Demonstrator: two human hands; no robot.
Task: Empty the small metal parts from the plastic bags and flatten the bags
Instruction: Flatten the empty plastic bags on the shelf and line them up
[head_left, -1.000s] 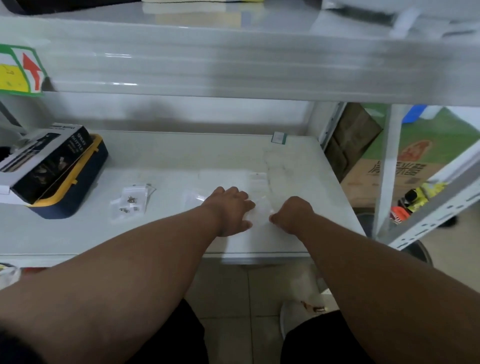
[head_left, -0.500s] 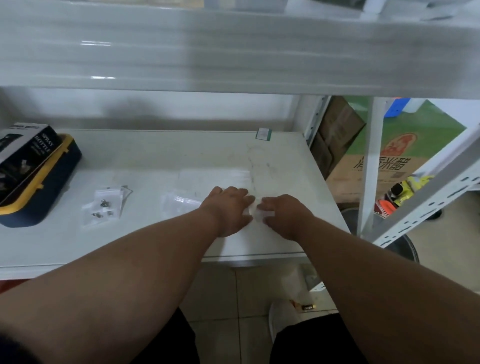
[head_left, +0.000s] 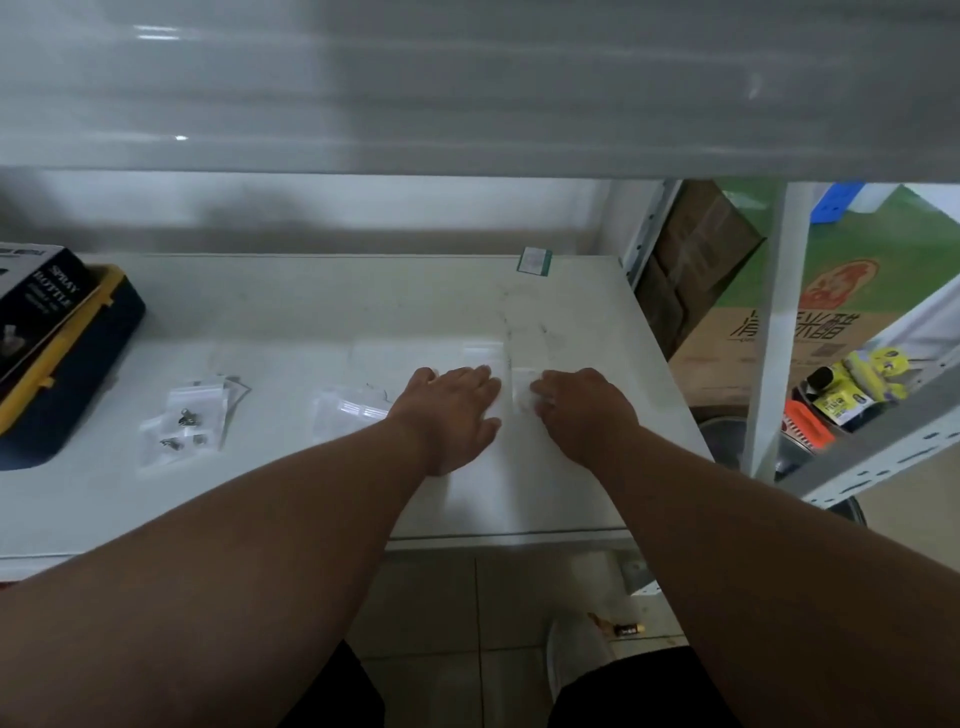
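while the shelf above (head_left: 467, 104) hangs low, bare tabletop (head_left: 363, 312) lies open behind the hands; left hand (head_left: 449, 415) flat, fingers spread wide, right hand (head_left: 582, 410) curled on a clear bag (head_left: 522, 387) lying between both sets of fingertips, well inside the front edge.

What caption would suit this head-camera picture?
Both bare hands, left and right, press a clear plastic bag flat on the white shelf.
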